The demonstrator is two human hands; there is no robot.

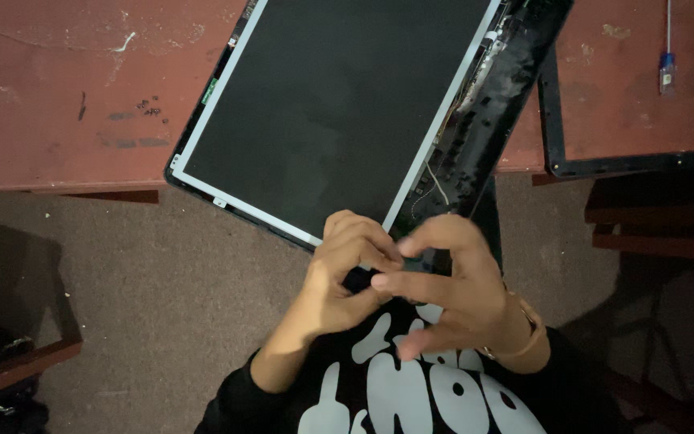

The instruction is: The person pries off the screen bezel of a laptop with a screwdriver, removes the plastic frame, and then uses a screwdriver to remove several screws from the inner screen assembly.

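red table [58, 96]; both hands, left [345, 277] and right [451, 285], pinch the screen panel [323, 104] corner together.

Red table [58, 88] under screen panel [323, 104], bezel [552, 120]

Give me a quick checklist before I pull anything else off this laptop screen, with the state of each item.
1. Both hands at the corner: left hand and right hand meet at the screen panel's near corner: ok.
2. Panel fully on the table: that corner overhangs the edge: not ok.
3. Thin cable free: cannot tell.
4. Bezel frame set aside: ok.
5. Screwdriver at hand: across the table: not ok.
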